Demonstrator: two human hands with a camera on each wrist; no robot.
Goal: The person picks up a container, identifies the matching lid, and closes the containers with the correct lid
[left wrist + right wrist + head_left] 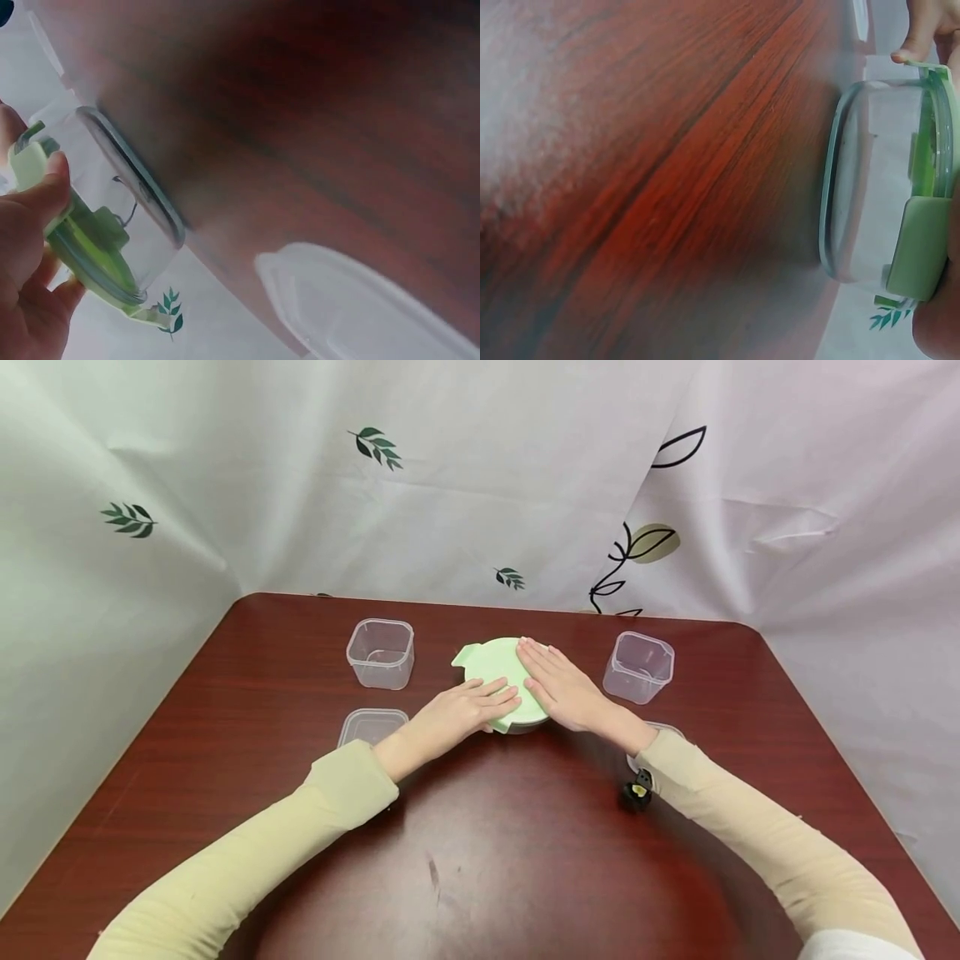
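Observation:
A round-cornered clear glass container with a pale green lid sits on the table between both hands. My left hand lies over the lid's front left, fingers extended, its thumb beside the front flap. Across the lid's right part rests my right hand, fingers straight and together. In the head view, the left flap sticks outward. Another flap hangs down against the glass in the right wrist view. The right side of the lid is hidden under the right hand.
Open clear plastic boxes stand at back left and back right. A clear flat lid lies by the left forearm; another clear piece is partly hidden by the right forearm. A patterned white curtain hangs behind the brown table.

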